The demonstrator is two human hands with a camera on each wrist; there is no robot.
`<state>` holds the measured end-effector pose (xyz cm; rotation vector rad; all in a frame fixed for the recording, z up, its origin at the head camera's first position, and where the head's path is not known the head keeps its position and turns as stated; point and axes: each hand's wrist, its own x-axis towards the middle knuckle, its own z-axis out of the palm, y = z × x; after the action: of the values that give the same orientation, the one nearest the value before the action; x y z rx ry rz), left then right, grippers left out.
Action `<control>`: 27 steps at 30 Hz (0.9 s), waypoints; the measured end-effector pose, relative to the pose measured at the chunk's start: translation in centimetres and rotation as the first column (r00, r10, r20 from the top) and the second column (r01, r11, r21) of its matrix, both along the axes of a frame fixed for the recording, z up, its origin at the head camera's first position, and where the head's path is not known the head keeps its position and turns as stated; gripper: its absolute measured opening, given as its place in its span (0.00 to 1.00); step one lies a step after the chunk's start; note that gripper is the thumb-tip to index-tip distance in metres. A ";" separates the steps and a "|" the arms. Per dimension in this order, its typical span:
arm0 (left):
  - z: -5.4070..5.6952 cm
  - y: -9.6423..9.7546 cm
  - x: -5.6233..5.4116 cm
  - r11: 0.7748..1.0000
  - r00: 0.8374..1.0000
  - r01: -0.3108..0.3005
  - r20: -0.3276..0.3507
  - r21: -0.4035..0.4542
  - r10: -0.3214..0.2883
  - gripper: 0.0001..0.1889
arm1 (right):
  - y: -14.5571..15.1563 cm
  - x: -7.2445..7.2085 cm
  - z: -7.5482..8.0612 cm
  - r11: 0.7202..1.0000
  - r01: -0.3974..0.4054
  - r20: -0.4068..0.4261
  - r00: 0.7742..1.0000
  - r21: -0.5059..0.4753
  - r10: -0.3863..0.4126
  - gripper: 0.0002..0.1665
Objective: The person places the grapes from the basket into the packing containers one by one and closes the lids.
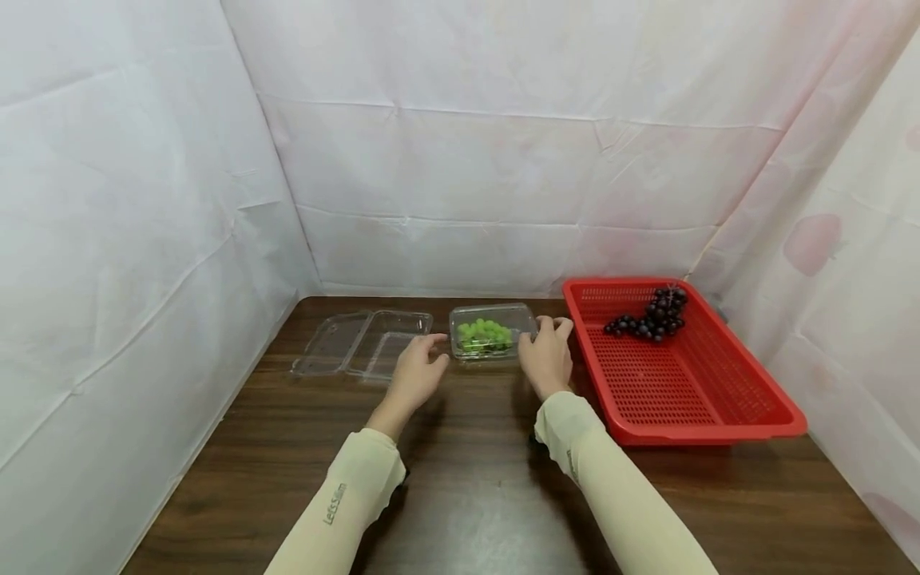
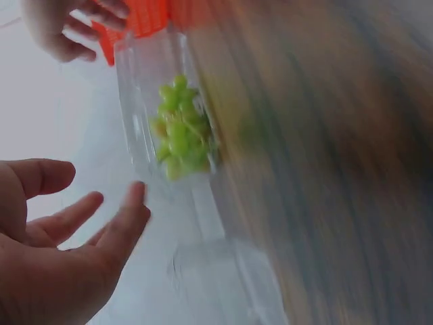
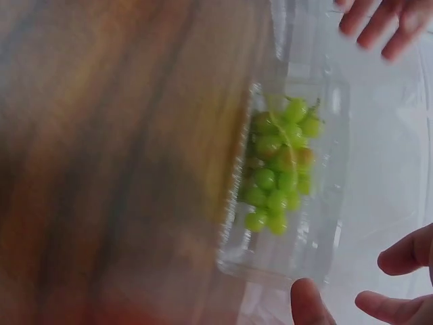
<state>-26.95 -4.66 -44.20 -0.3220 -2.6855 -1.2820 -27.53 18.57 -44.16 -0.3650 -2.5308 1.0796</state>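
Observation:
A clear plastic clamshell box point(image 1: 528, 321) with its lid down holds a bunch of green grapes point(image 1: 483, 335) on the wooden table. My left hand point(image 1: 419, 371) is held off the box's left side, thumb and fingers spread with nothing between them, as the left wrist view shows. At the box's right end is my right hand point(image 1: 548, 356), its fingers loosely bent and apart, fingertips right by the box's edge in the head view. A second clear clamshell box point(image 1: 391, 323) lies with its lid laid out flat, just left of my left hand.
To the right stands a red plastic basket point(image 1: 664, 435) with a slotted bottom, and a bunch of dark grapes point(image 1: 656, 315) lies in its far part. White cloth point(image 1: 460, 176) hangs behind the table point(image 1: 460, 495) and along both sides.

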 end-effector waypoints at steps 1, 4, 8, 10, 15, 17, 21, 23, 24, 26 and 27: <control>0.1 -0.4 0.2 1.000 0.998 -0.021 -0.052 -0.015 0.020 0.20 | 0.2 -0.1 0.4 1.000 0.002 -0.012 1.000 -0.001 -0.002 0.25; 0.3 -1.9 0.7 0.994 0.988 -0.071 -0.145 -0.081 0.059 0.16 | 0.9 -0.6 1.6 1.000 0.009 -0.040 0.999 -0.027 -0.010 0.25; 0.4 -3.6 1.2 0.970 0.985 -0.111 -0.154 -0.216 0.079 0.15 | 2.1 -1.2 3.4 0.994 -0.008 -0.061 0.998 -0.109 0.002 0.25; 0.3 -4.2 1.4 0.959 0.989 -0.111 -0.123 -0.259 0.081 0.15 | 2.7 -1.6 4.4 0.988 -0.016 -0.070 0.998 -0.153 0.006 0.25; -0.5 -4.9 1.6 0.947 0.994 -0.089 -0.083 -0.309 0.066 0.14 | 3.8 -2.3 6.9 0.978 -0.010 -0.115 0.993 -0.210 -0.014 0.21; -0.9 -4.9 1.6 0.942 0.995 -0.085 -0.085 -0.324 0.061 0.12 | 4.4 -2.5 7.7 0.978 0.005 -0.135 0.990 -0.206 -0.033 0.21; -1.3 -4.8 1.6 0.934 0.993 -0.096 -0.098 -0.343 0.066 0.05 | 5.9 -2.6 9.0 0.964 0.022 -0.137 0.989 -0.266 -0.060 0.21; -1.3 -4.8 1.5 0.932 0.992 -0.108 -0.104 -0.345 0.077 0.04 | 7.0 -2.4 9.7 0.944 0.031 -0.114 0.991 -0.327 -0.072 0.22; -1.3 -4.8 1.4 0.933 0.991 -0.115 -0.102 -0.342 0.084 0.04 | 7.6 -2.3 9.9 0.931 0.032 -0.105 0.992 -0.365 -0.075 0.22; -1.3 -4.8 1.3 0.932 0.990 -0.130 -0.098 -0.338 0.102 0.05 | 8.8 -2.2 10.4 0.912 0.040 -0.082 0.993 -0.409 -0.080 0.23; -1.3 -4.9 1.3 0.932 0.989 -0.138 -0.095 -0.335 0.113 0.05 | 9.5 -2.2 10.6 0.903 0.049 -0.079 0.993 -0.426 -0.091 0.23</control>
<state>-25.63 -9.53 -45.54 -0.2256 -2.8039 -0.7500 -29.73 28.04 -33.53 -0.4989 -2.1648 1.5790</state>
